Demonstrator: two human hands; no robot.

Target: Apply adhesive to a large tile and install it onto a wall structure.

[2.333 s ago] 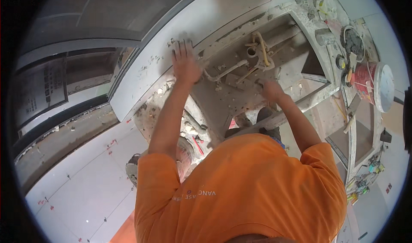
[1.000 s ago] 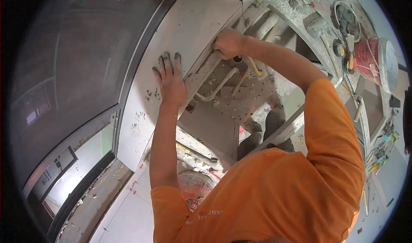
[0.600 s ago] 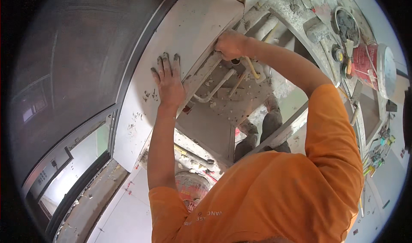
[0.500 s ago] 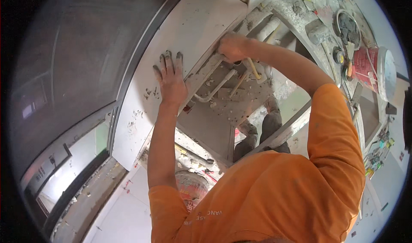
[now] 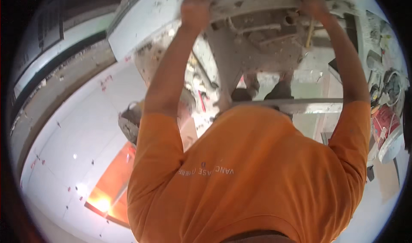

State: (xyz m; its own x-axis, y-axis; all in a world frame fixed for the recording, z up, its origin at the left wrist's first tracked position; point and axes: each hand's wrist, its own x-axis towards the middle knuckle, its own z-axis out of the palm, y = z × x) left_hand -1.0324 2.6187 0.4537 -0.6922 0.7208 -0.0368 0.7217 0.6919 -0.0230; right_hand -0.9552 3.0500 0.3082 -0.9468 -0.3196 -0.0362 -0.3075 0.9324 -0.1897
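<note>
My left hand (image 5: 196,11) reaches to the far side and lies on the white panel (image 5: 146,24), close to its near edge; its stretched fingers are somewhat blurred. At the right end of the grey, mortar-smeared ledge (image 5: 257,4) is my right hand (image 5: 315,6), touching or just over it. Motion smears its fingers, so their grip does not show. Below the ledge opens a cabinet-like cavity, with pale pipes (image 5: 262,28) and a yellowish pipe (image 5: 310,32) inside.
A pale front rail (image 5: 313,106) crosses before my body. On the right stand a red-and-white bucket (image 5: 384,123) and a container of grey material (image 5: 391,86). A dark rod (image 5: 206,69) lies among debris left of the cavity. White tiles (image 5: 77,144) with red spacers cover the left.
The view has turned, so the cavity now lies straight ahead. My right hand has moved to the ledge's right end. Both arms now reach forward, wide apart.
</note>
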